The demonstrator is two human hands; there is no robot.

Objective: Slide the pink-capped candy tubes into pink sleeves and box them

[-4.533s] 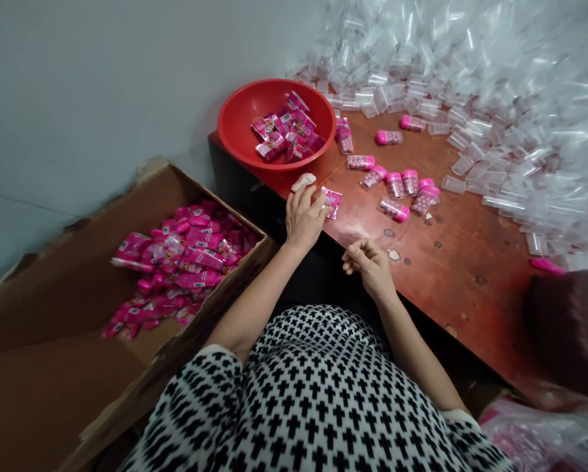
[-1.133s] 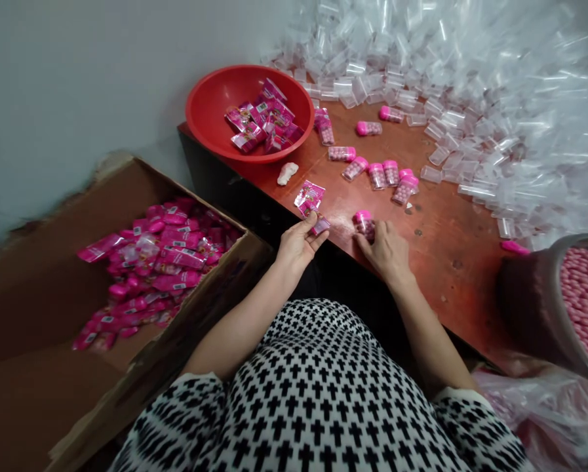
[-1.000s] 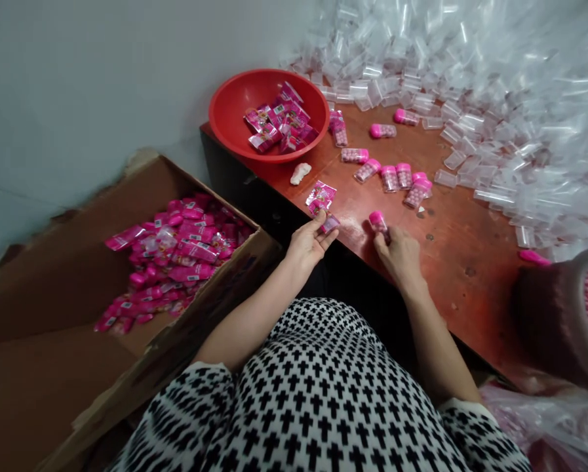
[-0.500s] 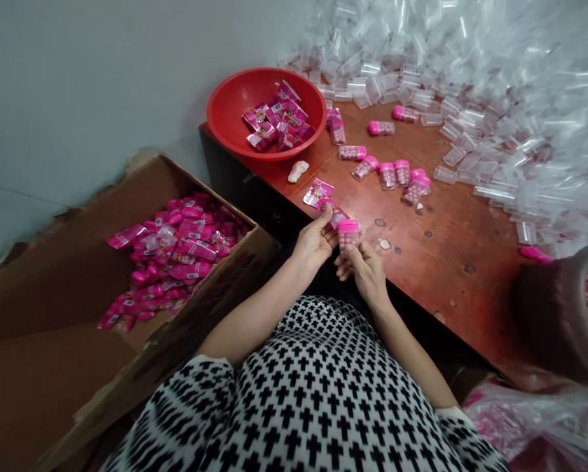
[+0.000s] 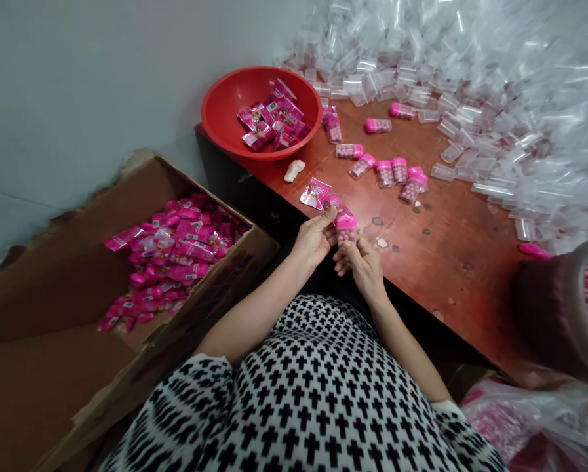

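Currently I see the right hand [image 5: 363, 263] pinching a pink-capped candy vial [image 5: 346, 231] upright over the near edge of the table [image 5: 446, 242], left hand [image 5: 314, 239] gripping a pink sachet [image 5: 333, 204] just beside it at ten o'clock, red bowl [image 5: 225, 108] at eleven.

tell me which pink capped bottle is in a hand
The pink-capped bottle gripped by the right hand at the near edge of the table; the other filled bottles lie loose farther back.

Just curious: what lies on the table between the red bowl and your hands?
Head view: a white lump and a loose pink sachet lie between the red bowl and the left hand pinching another sachet and right hand holding a capped vial.
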